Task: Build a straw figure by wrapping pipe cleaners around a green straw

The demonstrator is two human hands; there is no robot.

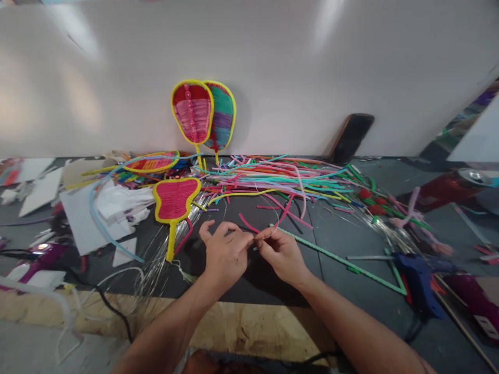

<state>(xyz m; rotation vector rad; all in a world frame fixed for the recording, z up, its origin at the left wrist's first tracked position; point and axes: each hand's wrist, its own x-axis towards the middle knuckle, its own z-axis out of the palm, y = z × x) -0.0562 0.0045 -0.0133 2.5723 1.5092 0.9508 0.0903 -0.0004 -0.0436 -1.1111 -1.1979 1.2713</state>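
Note:
My left hand and my right hand meet over the dark table top, fingertips pinched together on a thin pink strip that runs up and left from the pinch. A green strip leads from my right hand's fingers out to the right. Just left of my left hand lies a small pink fan with a yellow rim and handle.
A heap of coloured strips lies behind the hands. Two woven fans lean on the white wall, another lies flat. A blue glue gun sits right, a dark phone leans on the wall, white paper pieces lie left.

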